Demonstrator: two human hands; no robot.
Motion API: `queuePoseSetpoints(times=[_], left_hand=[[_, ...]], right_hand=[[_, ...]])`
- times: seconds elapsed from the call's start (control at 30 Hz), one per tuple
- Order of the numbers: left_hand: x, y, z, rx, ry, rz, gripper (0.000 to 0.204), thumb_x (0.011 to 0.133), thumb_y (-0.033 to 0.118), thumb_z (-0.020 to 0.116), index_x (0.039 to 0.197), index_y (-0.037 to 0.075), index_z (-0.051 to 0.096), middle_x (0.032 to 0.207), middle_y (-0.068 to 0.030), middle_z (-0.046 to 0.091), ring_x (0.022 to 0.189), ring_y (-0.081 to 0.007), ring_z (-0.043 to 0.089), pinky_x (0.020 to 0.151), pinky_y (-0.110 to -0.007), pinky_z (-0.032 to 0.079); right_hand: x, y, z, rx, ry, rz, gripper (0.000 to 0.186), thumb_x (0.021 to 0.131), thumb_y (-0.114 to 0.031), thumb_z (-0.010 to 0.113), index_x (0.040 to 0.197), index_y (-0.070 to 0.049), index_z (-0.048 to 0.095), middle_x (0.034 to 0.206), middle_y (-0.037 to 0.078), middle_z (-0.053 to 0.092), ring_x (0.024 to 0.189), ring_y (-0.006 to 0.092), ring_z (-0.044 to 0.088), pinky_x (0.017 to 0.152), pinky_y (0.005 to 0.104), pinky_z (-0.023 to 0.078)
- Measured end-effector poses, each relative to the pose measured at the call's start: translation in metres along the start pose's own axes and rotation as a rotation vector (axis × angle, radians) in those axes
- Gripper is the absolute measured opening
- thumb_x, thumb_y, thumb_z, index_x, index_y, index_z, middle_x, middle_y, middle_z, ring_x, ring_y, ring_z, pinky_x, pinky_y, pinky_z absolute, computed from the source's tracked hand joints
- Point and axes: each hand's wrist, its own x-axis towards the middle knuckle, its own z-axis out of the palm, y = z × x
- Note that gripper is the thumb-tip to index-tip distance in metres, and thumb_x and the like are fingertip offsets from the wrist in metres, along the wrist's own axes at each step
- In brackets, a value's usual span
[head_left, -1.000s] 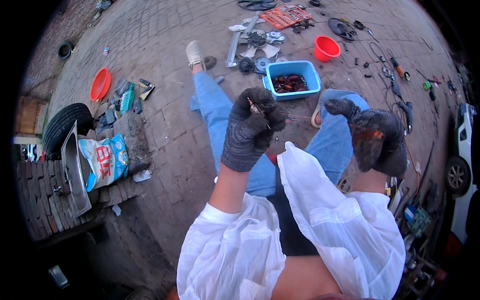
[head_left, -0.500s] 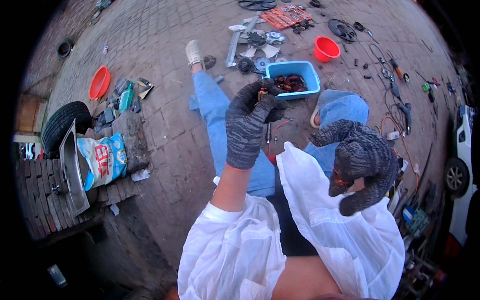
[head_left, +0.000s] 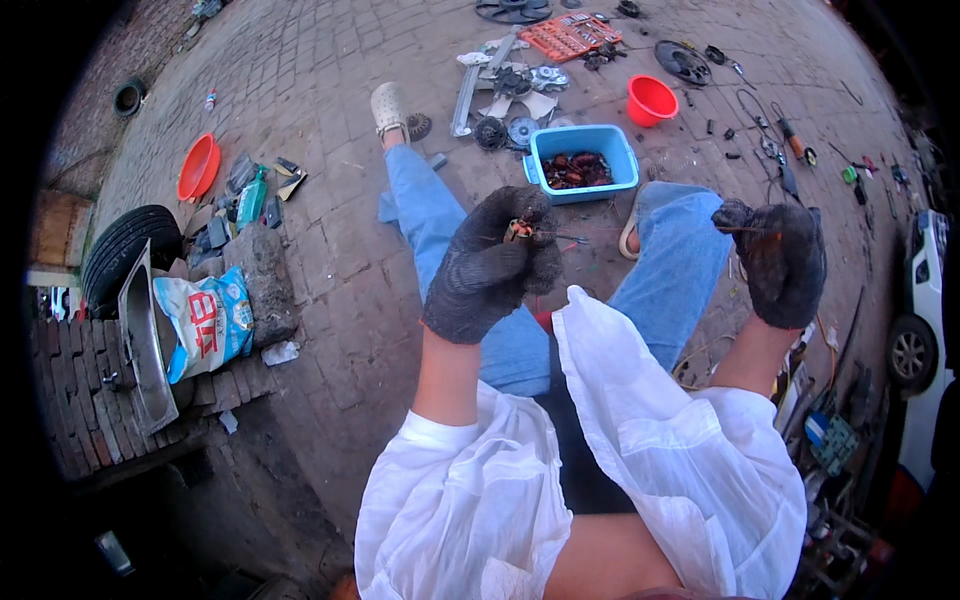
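My left hand [head_left: 482, 275], in a dark grey knitted glove, is closed around a small part with copper windings [head_left: 519, 230] that looks like a motor rotor. Its far end is hidden by the fingers. My right hand [head_left: 782, 262], gloved alike, is held level with it off to the right, above my bent knee. Its fingers are pinched on a thin copper wire [head_left: 755, 232], and a faint strand seems to stretch between the two hands. Beyond them stands a light blue basin [head_left: 592, 195] holding a heap of dark reddish copper windings [head_left: 575, 170].
A red bowl [head_left: 652, 100] stands behind the basin, near metal scraps [head_left: 515, 85] and an orange socket set case [head_left: 570, 37]. Tools and cables [head_left: 785, 150] lie at right. On the left are an orange basin [head_left: 199, 167], a tyre [head_left: 130, 260] and a printed sack [head_left: 205, 320].
My right hand has swung outward and forward, away from my lap. My left hand has come down slightly with the rotor, uncovering more of the blue basin.
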Motion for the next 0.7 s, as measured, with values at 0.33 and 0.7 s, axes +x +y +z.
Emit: queuePoseSetpoints(times=[0.33, 0.7], left_hand=[[0.012, 0.000, 0.015, 0.074, 0.432, 0.189, 0.034, 0.087, 0.006, 0.053, 0.120, 0.002, 0.048, 0.099, -0.0098, 0.054, 0.079, -0.0210, 0.055, 0.066, -0.027, 0.048], [0.016, -0.013, -0.002, 0.103, 0.102, 0.040, 0.037, 0.082, 0.003, 0.059, 0.119, 0.000, 0.050, 0.098, -0.0073, 0.059, 0.085, -0.0192, 0.058, 0.066, -0.027, 0.050]], right_hand=[[-0.012, -0.018, -0.002, 0.285, -0.009, 0.110, 0.023, 0.081, -0.014, 0.058, 0.101, -0.003, 0.057, 0.099, 0.011, 0.059, 0.091, 0.0214, 0.058, 0.086, 0.0342, 0.046], [-0.016, 0.023, -0.002, 1.634, 0.120, 0.396, 0.036, 0.087, -0.031, 0.051, 0.111, -0.005, 0.057, 0.110, 0.012, 0.060, 0.099, 0.0295, 0.058, 0.091, 0.0485, 0.043]])
